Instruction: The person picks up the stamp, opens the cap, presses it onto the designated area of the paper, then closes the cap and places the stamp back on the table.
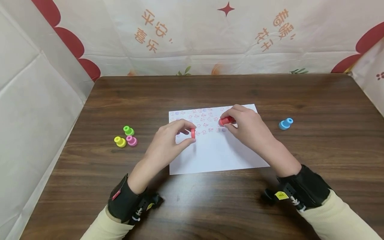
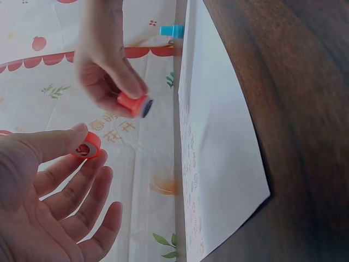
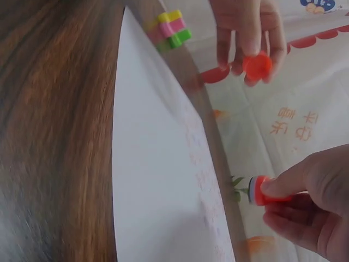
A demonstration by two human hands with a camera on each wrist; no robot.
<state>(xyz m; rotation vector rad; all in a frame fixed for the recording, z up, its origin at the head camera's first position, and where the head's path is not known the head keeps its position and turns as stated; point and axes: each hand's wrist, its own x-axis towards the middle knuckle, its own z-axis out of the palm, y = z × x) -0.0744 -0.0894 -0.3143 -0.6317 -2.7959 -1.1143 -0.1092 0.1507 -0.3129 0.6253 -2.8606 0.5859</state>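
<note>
My left hand (image 1: 168,138) pinches a small round red cap (image 1: 193,133) between thumb and fingers above the paper; the cap's hollow side shows in the left wrist view. In my right hand (image 1: 247,125) is a red stamp (image 1: 227,120), gripped by its handle, its dark stamping face (image 2: 146,108) uncovered and turned toward the left hand. Both hands are over a white sheet of paper (image 1: 216,153). Rows of small red and purple stamped prints (image 1: 204,125) fill the upper part of the sheet, partly hidden by the hands.
Left of the paper stand a green stamp (image 1: 128,130), a yellow stamp (image 1: 120,142) and a pink stamp (image 1: 131,140), grouped closely. A blue stamp (image 1: 286,123) stands to the right. The brown wooden table (image 1: 210,206) meets a printed white cloth (image 1: 198,40) at its back edge.
</note>
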